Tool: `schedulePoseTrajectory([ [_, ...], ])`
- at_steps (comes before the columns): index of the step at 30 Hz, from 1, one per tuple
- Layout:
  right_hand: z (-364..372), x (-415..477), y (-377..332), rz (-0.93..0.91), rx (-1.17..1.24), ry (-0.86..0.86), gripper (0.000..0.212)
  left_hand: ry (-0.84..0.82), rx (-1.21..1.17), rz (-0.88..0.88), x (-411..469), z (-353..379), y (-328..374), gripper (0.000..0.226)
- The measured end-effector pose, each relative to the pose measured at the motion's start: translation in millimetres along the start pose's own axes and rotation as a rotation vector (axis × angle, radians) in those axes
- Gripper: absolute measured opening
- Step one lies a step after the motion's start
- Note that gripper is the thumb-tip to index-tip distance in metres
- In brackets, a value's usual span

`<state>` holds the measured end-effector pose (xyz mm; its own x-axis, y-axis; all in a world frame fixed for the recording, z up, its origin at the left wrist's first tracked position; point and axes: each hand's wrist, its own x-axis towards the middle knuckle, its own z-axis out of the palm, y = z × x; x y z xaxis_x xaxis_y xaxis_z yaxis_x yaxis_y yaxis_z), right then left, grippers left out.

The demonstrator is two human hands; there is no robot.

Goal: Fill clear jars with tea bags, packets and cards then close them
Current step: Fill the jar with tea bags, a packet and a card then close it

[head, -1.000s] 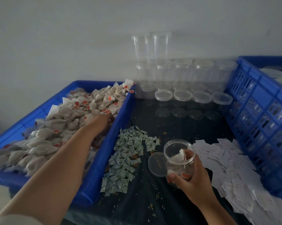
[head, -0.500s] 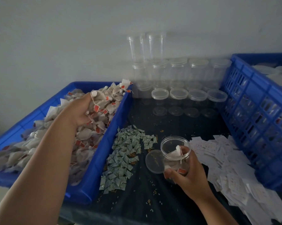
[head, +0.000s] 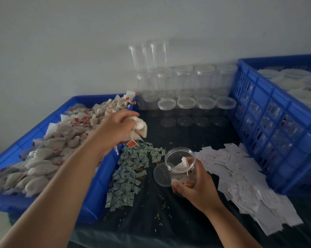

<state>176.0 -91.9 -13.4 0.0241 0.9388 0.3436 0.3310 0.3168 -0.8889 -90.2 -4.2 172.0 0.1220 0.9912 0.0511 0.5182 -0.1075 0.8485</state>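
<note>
Since half a second ago the left hand [head: 119, 128] has risen off the heap and swung right, so that it now hangs over the right rim of the shallow blue tray [head: 95, 199], its fingers curled round a small bunch of tea bags [head: 141, 127] with one orange tag [head: 132, 144] dangling beneath. A dark cloth [head: 160, 221] covers the table. On its left side the tray holds the big heap of tea bags [head: 61, 140]. On its right side stands a taller blue slatted crate [head: 269, 140] with pale round discs [head: 294, 74] inside. Empty clear jars [head: 187, 102] are stacked in rows against the back wall between the two. White cards [head: 244, 176] lie scattered along the foot of the crate, and green packets [head: 131, 169] are spread just beside the tray. Between the packets and the cards the right hand [head: 197, 192] grips the open jar [head: 180, 163], fingers wrapped round its lower wall. The jar is tilted with its mouth toward the left, and a few tea bags are already in it. Its clear lid [head: 162, 174] lies flat on the cloth just left of the jar.
</note>
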Motion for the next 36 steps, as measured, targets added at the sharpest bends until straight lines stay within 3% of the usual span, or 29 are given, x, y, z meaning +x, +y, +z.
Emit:
schedulePoseTrajectory([
  [4, 0.3, -1.0, -0.7, -0.011, -0.006, 0.000, 0.068, -0.179, 0.207, 0.136, -13.2, 48.0, 28.1, 0.029],
  [7, 0.8, -0.9, -0.1, -0.022, -0.011, -0.011, 0.062, -0.194, 0.391, 0.192, -12.1, 78.0, 25.7, 0.020],
  [10, 1.0, -1.0, -1.1, -0.027, -0.024, -0.009, 0.061, -0.197, 0.475, 0.184, -9.8, 93.4, 18.9, 0.029],
  [16, 1.0, -0.8, 2.9, -0.027, -0.045, -0.016, 0.061, -0.254, 0.466, 0.148, -11.9, 92.9, 21.8, 0.033],
  [21, -1.5, -0.6, -0.8, -0.025, -0.005, 0.031, 0.065, -0.348, 0.149, 0.036, -11.6, 68.6, 33.8, 0.029],
  [25, -2.0, -1.4, -3.0, -0.025, -0.020, 0.031, 0.068, -0.272, 0.043, 0.064, -13.3, 63.8, 34.2, 0.053],
  [28, -1.7, -1.7, -2.1, -0.012, -0.012, 0.028, 0.069, -0.143, 0.012, 0.098, -13.8, 70.5, 32.2, 0.046],
  [32, -1.9, -1.2, -1.0, -0.005, 0.019, 0.036, 0.068, -0.045, 0.221, 0.176, -17.7, 92.0, 24.4, 0.034],
  [36, -1.3, 0.4, 2.3, 0.008, 0.025, 0.022, 0.063, -0.164, 0.364, 0.289, -19.5, 103.1, 18.7, 0.025],
])
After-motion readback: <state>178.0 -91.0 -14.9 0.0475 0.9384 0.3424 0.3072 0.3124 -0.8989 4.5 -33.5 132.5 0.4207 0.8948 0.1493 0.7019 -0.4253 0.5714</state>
